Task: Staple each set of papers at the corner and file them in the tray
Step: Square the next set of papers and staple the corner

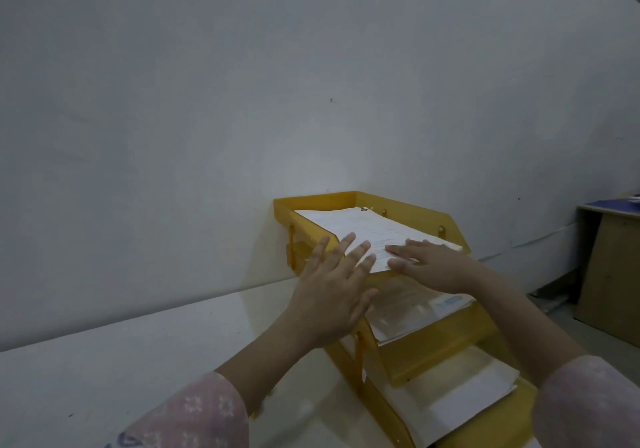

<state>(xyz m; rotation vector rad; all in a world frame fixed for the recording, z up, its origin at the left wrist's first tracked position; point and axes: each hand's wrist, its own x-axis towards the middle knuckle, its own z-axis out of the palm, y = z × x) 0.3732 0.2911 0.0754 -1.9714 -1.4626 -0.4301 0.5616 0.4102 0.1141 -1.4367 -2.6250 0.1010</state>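
Both hands, left hand (327, 290) and right hand (429, 264), lie flat with straight fingers on a white paper set (360, 231) in the top tier of a yellow three-tier plastic tray (415, 212) on a white worktop (138, 343).

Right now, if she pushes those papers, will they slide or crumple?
Likely slide: the papers lie flat in the tray under her open left hand and right hand. Lifted by one edge, such thin sheets would probably droop.

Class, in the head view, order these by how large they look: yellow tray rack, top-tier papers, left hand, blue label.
1. yellow tray rack
2. top-tier papers and left hand: they look alike. The hand is nearer and covers part of the papers, so unranked.
3. blue label
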